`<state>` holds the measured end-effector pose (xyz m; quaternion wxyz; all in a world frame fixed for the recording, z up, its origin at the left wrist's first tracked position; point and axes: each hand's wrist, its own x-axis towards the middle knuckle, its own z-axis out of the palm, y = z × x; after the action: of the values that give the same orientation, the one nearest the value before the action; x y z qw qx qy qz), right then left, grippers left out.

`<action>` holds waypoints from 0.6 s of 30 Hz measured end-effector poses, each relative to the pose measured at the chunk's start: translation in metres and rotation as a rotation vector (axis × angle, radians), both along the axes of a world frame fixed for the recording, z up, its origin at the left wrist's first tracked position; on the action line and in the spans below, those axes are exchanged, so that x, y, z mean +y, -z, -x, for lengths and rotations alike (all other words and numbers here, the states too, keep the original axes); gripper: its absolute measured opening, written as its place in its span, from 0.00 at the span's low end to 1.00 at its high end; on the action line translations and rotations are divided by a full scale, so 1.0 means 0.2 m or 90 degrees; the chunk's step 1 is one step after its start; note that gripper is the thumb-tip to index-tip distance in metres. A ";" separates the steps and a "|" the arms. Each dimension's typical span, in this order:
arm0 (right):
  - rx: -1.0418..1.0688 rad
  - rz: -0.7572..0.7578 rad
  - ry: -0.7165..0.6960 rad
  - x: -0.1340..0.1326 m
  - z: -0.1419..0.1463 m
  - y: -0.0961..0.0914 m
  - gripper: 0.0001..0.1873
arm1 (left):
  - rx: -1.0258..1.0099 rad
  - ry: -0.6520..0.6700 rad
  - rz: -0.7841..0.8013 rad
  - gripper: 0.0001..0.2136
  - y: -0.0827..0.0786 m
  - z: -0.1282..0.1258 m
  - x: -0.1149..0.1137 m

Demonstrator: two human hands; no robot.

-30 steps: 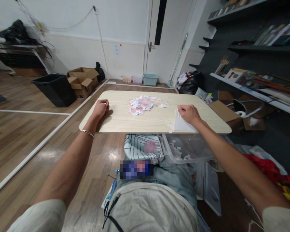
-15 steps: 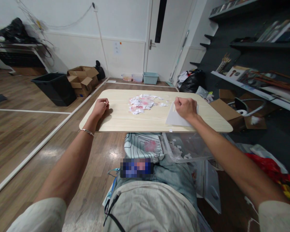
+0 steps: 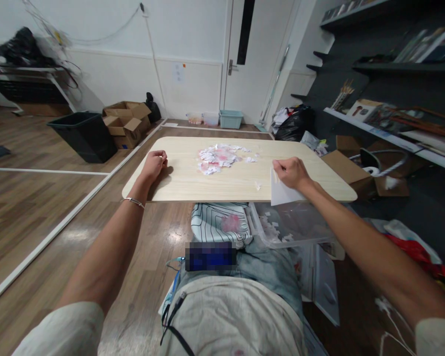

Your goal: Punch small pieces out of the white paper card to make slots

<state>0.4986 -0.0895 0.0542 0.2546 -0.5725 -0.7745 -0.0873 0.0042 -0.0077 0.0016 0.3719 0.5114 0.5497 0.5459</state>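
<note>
My left hand (image 3: pixel 155 164), curled into a loose fist, rests on the left side of the pale wooden tabletop (image 3: pixel 192 189); nothing shows in it. On the right side, my right hand (image 3: pixel 292 172) is closed on the upper edge of a white sheet of paper (image 3: pixel 282 194). The sheet's lower corner reaches past the table's near edge. Between my hands lies a heap of torn white and pinkish paper scraps (image 3: pixel 218 157), with a few loose bits to its right. One small scrap (image 3: pixel 258 186) lies left of the sheet.
Below the table's near edge are a clear plastic box (image 3: pixel 292 230) with scraps inside and a striped cloth bag (image 3: pixel 215 222). A black bin (image 3: pixel 83 136) and cardboard boxes (image 3: pixel 128 123) stand to the left. Shelves (image 3: pixel 385 131) line the right wall.
My right hand has shifted right and towards me, dragging the white sheet to the near edge. A small scrap now shows where the sheet was. My left hand has stayed still.
</note>
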 end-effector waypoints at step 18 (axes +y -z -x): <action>0.060 0.089 0.007 0.03 -0.02 0.10 0.30 | 0.011 0.013 -0.011 0.11 0.02 0.03 0.02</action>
<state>0.5025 -0.0840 0.0338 0.2492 -0.5969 -0.7626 -0.0074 -0.0010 -0.0028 -0.0029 0.3683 0.5246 0.5430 0.5424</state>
